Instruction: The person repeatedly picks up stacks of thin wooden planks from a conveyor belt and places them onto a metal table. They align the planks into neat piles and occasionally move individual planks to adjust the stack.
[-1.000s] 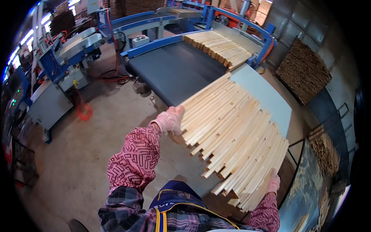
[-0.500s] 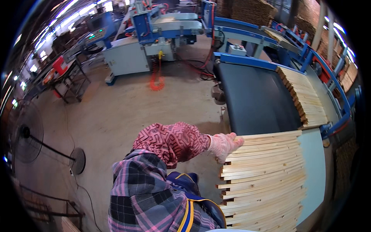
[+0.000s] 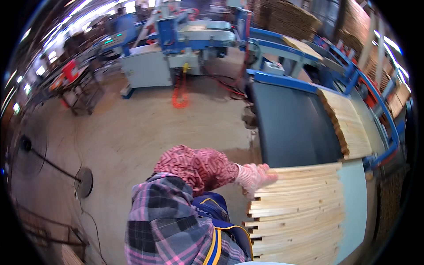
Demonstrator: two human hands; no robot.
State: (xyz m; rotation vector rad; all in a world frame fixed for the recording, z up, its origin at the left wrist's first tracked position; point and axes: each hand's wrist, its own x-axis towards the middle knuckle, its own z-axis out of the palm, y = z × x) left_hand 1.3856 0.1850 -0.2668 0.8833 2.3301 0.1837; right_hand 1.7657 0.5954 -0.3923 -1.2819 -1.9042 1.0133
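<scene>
Head-worn fisheye looks down — left hand (image 3: pixel 255 178) near, machines (image 3: pixel 148 68) farther off.

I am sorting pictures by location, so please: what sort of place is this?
Probably a woodworking workshop or factory: pale wooden strips lie side by side at the left hand, more strips lie to the right of a dark, conveyor-like belt, and blue-and-grey machinery stands farther back.

No txt legible. Ctrl panel (image 3: pixel 113 40), approx 10–11 o'clock: green lit marks (image 3: pixel 108 40), too blurred & small to read. Grey btn box (image 3: pixel 274 67), approx 1–2 o'clock: any lettering too small to tell. Pink sleeve (image 3: pixel 194 170), approx 7 o'clock: dark angular print, a pattern w/ no readable letters.
</scene>
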